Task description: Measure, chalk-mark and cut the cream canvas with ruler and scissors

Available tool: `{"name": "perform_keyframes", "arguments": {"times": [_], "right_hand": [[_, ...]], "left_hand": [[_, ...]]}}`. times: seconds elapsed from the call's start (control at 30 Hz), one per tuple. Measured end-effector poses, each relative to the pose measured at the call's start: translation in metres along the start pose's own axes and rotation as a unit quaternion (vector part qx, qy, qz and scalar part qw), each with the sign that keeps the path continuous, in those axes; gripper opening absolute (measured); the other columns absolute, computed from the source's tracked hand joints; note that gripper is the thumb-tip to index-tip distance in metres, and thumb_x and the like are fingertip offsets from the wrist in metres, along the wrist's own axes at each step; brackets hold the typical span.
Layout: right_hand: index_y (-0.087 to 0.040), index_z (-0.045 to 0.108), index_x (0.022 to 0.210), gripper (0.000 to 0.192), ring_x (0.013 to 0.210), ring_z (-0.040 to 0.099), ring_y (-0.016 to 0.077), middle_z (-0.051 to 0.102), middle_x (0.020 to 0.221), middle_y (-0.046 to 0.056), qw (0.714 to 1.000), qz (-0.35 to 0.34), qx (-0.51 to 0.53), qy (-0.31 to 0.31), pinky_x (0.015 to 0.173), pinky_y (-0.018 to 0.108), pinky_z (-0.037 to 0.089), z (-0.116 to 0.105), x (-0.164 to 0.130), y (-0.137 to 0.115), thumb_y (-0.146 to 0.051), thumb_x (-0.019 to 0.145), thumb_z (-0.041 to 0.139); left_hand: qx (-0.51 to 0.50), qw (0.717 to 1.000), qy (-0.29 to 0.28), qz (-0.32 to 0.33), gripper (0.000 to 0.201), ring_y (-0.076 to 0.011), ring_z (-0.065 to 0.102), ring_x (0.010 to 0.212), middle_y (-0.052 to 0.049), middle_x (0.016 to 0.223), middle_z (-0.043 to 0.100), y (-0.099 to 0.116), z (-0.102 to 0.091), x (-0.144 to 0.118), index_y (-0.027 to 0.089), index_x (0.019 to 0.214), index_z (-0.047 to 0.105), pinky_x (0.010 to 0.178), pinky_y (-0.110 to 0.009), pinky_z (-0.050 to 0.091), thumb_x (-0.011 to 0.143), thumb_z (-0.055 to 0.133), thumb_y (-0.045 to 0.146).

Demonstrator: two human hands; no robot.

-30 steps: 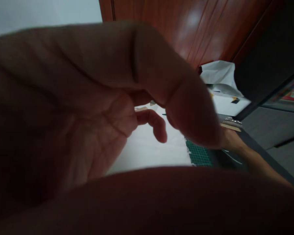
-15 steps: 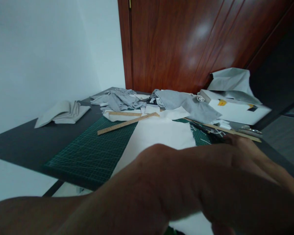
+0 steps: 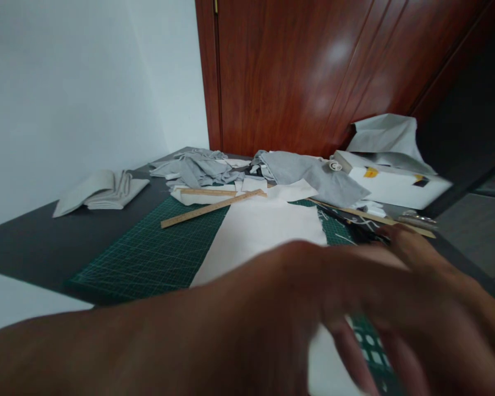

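Across the foreground reaches my left hand (image 3: 355,297), blurred, with fingers apart and pointing down over the white cloth (image 3: 272,223) and the mat. Nothing shows in its fingers. Beyond it on the right, my right hand (image 3: 416,250) has its fingers at the handles of black scissors (image 3: 365,234), which lie near the table's right edge with their blades pointing away. Part of my right hand is hidden behind the left. The white cloth lies flat on a green cutting mat (image 3: 148,253); its right edge is frayed.
Wooden rulers (image 3: 210,209) lie across the cloth's far end. Grey cloth pieces (image 3: 198,168) are heaped behind. Folded pale cloth (image 3: 107,190) rests at left. A white box (image 3: 396,179) stands at back right, near a wooden strip (image 3: 396,221) and loose threads.
My left hand has shifted to the right, and its separated fingers now show. My right hand stays at the scissors, whose handles are more visible. The view has moved slightly.
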State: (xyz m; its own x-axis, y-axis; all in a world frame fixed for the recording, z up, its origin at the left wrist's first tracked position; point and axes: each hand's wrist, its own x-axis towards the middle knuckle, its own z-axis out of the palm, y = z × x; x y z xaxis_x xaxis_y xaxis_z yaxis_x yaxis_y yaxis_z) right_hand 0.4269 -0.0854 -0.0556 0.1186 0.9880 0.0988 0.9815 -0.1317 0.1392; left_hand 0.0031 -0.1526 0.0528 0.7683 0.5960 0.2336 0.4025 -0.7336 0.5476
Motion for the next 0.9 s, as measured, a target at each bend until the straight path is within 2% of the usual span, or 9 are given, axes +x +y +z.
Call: {"name": "perform_keyframes", "arguments": {"times": [0.07, 0.13, 0.17, 0.27, 0.33, 0.4, 0.57, 0.73, 0.9], "right_hand": [[-0.018, 0.075, 0.111, 0.011, 0.101, 0.077, 0.0221, 0.079, 0.109, 0.006, 1.0, -0.005, -0.011, -0.012, 0.094, 0.04, 0.062, -0.004, 0.001, -0.002, -0.027, 0.105, 0.072], [-0.018, 0.075, 0.113, 0.013, 0.101, 0.077, 0.0222, 0.078, 0.111, 0.007, 0.999, -0.004, -0.025, -0.023, 0.093, 0.041, 0.062, -0.009, 0.003, -0.005, -0.029, 0.105, 0.071], [-0.017, 0.074, 0.115, 0.015, 0.103, 0.077, 0.023, 0.078, 0.113, 0.008, 0.999, -0.002, -0.033, -0.026, 0.094, 0.042, 0.062, -0.011, 0.004, -0.008, -0.029, 0.105, 0.072], [-0.014, 0.073, 0.121, 0.023, 0.113, 0.074, 0.0263, 0.075, 0.125, 0.012, 0.998, -0.001, -0.051, -0.032, 0.099, 0.046, 0.061, -0.017, 0.008, -0.017, -0.03, 0.104, 0.074], [-0.013, 0.072, 0.125, 0.027, 0.112, 0.074, 0.0268, 0.075, 0.127, 0.012, 0.997, 0.006, -0.057, -0.042, 0.099, 0.048, 0.061, -0.019, 0.012, -0.023, -0.031, 0.104, 0.074], [-0.014, 0.071, 0.127, 0.029, 0.11, 0.075, 0.0263, 0.075, 0.126, 0.011, 0.997, 0.014, -0.058, -0.054, 0.097, 0.049, 0.062, -0.02, 0.016, -0.026, -0.032, 0.104, 0.073], [-0.016, 0.072, 0.127, 0.028, 0.112, 0.075, 0.0267, 0.075, 0.127, 0.01, 0.997, -0.003, -0.038, -0.064, 0.1, 0.05, 0.061, -0.026, 0.019, -0.021, -0.033, 0.105, 0.072], [-0.017, 0.071, 0.13, 0.029, 0.114, 0.074, 0.0267, 0.075, 0.128, 0.01, 0.998, -0.023, -0.009, -0.061, 0.1, 0.05, 0.061, -0.027, 0.017, -0.009, -0.033, 0.106, 0.071], [-0.018, 0.07, 0.132, 0.031, 0.122, 0.071, 0.029, 0.071, 0.137, 0.012, 0.998, -0.032, -0.01, -0.061, 0.105, 0.052, 0.059, -0.022, 0.021, -0.002, -0.031, 0.104, 0.073]], "left_hand": [[-0.045, 0.999, 0.014, 0.014, 0.034, -0.0181, 0.077, 0.101, 0.0, 0.122, 0.077, -0.027, -0.02, 0.017, 0.029, 0.116, 0.073, 0.076, -0.026, 0.061, 0.094, 0.068, 0.055], [0.012, 0.996, 0.061, -0.059, 0.026, -0.0164, 0.076, 0.095, 0.0, 0.11, 0.078, -0.067, -0.034, 0.039, 0.024, 0.113, 0.069, 0.079, -0.026, 0.061, 0.094, 0.07, 0.041], [0.043, 0.992, 0.077, -0.091, 0.025, -0.0188, 0.076, 0.094, -0.004, 0.107, 0.077, -0.089, -0.039, 0.051, 0.019, 0.113, 0.068, 0.08, -0.029, 0.062, 0.093, 0.07, 0.034], [0.098, 0.985, 0.063, -0.126, 0.028, -0.023, 0.073, 0.1, -0.009, 0.114, 0.074, -0.146, -0.04, 0.087, 0.015, 0.122, 0.068, 0.089, -0.04, 0.063, 0.1, 0.071, 0.032], [0.127, 0.984, 0.029, -0.119, 0.036, -0.025, 0.071, 0.111, -0.011, 0.13, 0.069, -0.17, -0.034, 0.109, 0.017, 0.132, 0.066, 0.094, -0.046, 0.062, 0.104, 0.07, 0.039], [0.154, 0.983, -0.012, -0.101, 0.039, -0.0266, 0.07, 0.116, -0.011, 0.136, 0.067, -0.181, -0.027, 0.128, 0.018, 0.136, 0.064, 0.097, -0.049, 0.062, 0.104, 0.07, 0.04], [0.215, 0.968, -0.102, -0.076, 0.041, -0.0278, 0.069, 0.119, -0.012, 0.14, 0.065, -0.188, -0.009, 0.173, 0.018, 0.138, 0.064, 0.1, -0.05, 0.061, 0.104, 0.07, 0.04], [0.254, 0.949, -0.158, -0.098, 0.042, -0.0279, 0.069, 0.119, -0.012, 0.14, 0.065, -0.197, -0.004, 0.207, 0.018, 0.138, 0.063, 0.099, -0.05, 0.061, 0.103, 0.071, 0.04], [0.253, 0.936, -0.213, -0.123, 0.041, -0.0276, 0.069, 0.117, -0.011, 0.137, 0.066, -0.197, -0.004, 0.227, 0.018, 0.136, 0.064, 0.098, -0.049, 0.061, 0.103, 0.071, 0.04]]}}
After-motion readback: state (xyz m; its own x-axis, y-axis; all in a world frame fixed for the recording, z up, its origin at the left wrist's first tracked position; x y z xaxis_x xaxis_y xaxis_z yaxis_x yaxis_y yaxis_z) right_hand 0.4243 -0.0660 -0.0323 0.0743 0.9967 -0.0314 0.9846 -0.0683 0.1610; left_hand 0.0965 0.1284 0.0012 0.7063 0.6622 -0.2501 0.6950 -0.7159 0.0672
